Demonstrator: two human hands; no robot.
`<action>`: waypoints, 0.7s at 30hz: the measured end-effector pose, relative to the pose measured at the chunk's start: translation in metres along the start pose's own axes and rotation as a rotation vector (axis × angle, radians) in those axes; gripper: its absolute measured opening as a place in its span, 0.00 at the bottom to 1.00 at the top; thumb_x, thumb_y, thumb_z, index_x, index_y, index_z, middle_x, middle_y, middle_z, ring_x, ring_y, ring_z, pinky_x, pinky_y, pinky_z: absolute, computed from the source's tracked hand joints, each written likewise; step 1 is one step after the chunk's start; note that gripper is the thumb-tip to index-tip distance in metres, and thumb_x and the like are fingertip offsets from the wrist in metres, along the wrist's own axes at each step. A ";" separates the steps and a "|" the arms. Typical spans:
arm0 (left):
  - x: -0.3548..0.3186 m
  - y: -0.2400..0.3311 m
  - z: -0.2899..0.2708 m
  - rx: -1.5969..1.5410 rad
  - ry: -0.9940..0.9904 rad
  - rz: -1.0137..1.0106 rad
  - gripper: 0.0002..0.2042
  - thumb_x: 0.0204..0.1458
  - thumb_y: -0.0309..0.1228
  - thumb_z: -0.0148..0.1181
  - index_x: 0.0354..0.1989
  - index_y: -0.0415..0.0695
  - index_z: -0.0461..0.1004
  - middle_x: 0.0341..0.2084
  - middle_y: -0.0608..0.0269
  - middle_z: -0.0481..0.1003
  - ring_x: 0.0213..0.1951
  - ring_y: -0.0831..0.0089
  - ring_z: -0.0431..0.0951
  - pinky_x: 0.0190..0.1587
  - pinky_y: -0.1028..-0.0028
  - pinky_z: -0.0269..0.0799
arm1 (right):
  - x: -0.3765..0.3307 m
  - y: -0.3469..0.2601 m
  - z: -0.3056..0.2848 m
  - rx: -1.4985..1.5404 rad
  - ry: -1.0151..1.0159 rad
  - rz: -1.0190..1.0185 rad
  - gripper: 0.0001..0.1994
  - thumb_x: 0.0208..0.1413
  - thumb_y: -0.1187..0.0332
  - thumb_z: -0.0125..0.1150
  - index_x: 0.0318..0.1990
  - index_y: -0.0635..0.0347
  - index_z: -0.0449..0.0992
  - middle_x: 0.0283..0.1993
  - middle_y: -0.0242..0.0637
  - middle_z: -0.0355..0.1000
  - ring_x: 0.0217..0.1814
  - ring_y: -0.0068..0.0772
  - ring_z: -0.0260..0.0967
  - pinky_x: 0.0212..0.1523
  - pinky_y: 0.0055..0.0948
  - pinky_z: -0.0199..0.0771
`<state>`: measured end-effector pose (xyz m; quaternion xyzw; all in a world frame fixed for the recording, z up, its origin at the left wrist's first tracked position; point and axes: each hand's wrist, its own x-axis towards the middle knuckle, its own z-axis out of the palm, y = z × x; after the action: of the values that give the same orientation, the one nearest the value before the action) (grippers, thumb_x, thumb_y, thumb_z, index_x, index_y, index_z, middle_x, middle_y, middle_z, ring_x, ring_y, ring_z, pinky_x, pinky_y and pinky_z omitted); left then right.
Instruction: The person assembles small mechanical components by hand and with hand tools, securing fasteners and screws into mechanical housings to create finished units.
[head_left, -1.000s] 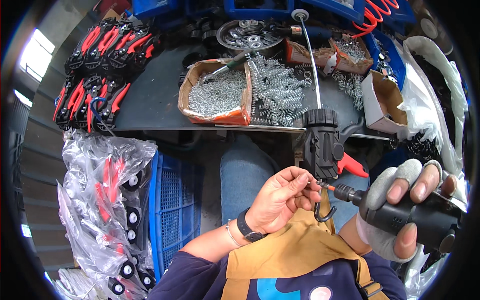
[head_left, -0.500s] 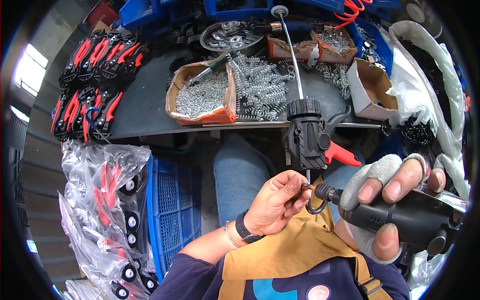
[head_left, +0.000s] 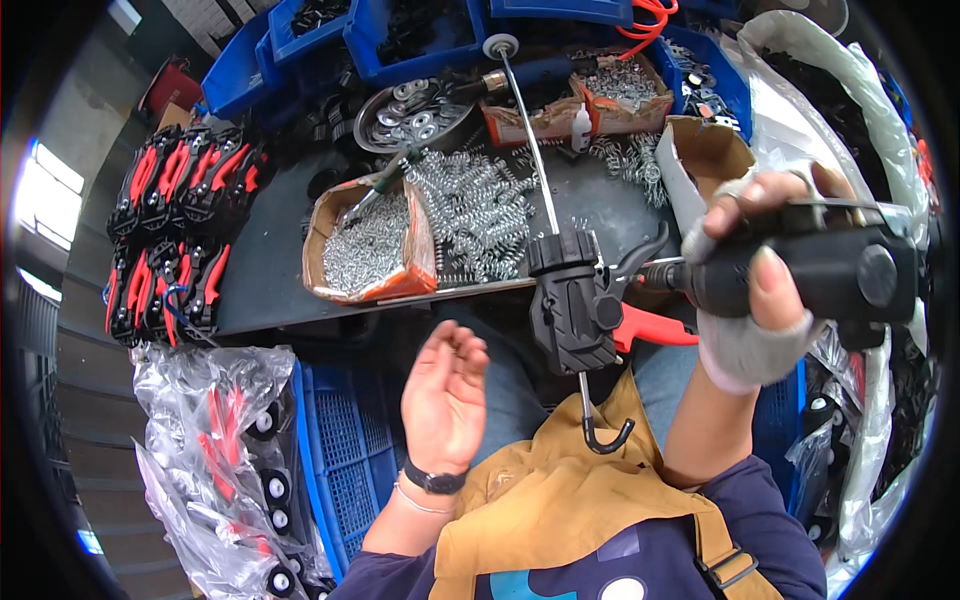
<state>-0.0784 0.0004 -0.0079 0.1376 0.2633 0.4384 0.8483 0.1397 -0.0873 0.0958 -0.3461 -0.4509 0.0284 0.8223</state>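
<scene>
The right hand, wearing a grey fingerless glove, is clenched around a black power screwdriver at about three o'clock in the view, its fingers wrapped over the body and its bit end pointing toward nine o'clock. That bit end meets the black ratchet tool body, which hangs near the centre on a thin metal rod running up toward twelve o'clock; a black hook dangles from its lower end, and a red lever sticks out toward four o'clock. The left hand is released and holds nothing, palm open, fingers loosely curled, at about eight o'clock from the tool body and clear of it; a dark watch sits on its wrist. Outward, toward eleven o'clock, an open cardboard box of screws rests on the dark bench beside a loose heap of springs. Finished red-and-black tools lie stacked at nine to ten o'clock.
</scene>
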 end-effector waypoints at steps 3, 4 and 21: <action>-0.005 -0.014 0.035 0.210 -0.212 -0.101 0.08 0.63 0.30 0.49 0.47 0.41 0.67 0.36 0.57 0.76 0.32 0.71 0.79 0.32 0.77 0.77 | 0.008 0.018 -0.001 -0.109 -0.010 0.001 0.33 0.47 0.70 0.62 0.61 0.65 0.56 0.42 0.49 0.70 0.36 0.37 0.71 0.33 0.31 0.75; -0.001 -0.019 0.038 0.224 -0.262 -0.159 0.08 0.62 0.31 0.51 0.46 0.41 0.67 0.34 0.56 0.76 0.29 0.71 0.79 0.28 0.78 0.76 | 0.008 0.024 0.002 -0.113 -0.001 0.013 0.33 0.47 0.70 0.62 0.61 0.66 0.56 0.41 0.48 0.70 0.36 0.37 0.71 0.34 0.30 0.75; -0.007 -0.018 0.036 0.187 -0.267 -0.218 0.06 0.59 0.27 0.56 0.41 0.38 0.72 0.30 0.58 0.73 0.26 0.74 0.74 0.22 0.81 0.69 | -0.013 0.014 -0.004 0.130 0.025 0.039 0.34 0.49 0.71 0.62 0.63 0.62 0.54 0.53 0.47 0.64 0.48 0.41 0.67 0.40 0.33 0.75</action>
<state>-0.0489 -0.0154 0.0158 0.2434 0.2011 0.2952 0.9018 0.1385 -0.0835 0.0763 -0.3011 -0.4311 0.0693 0.8478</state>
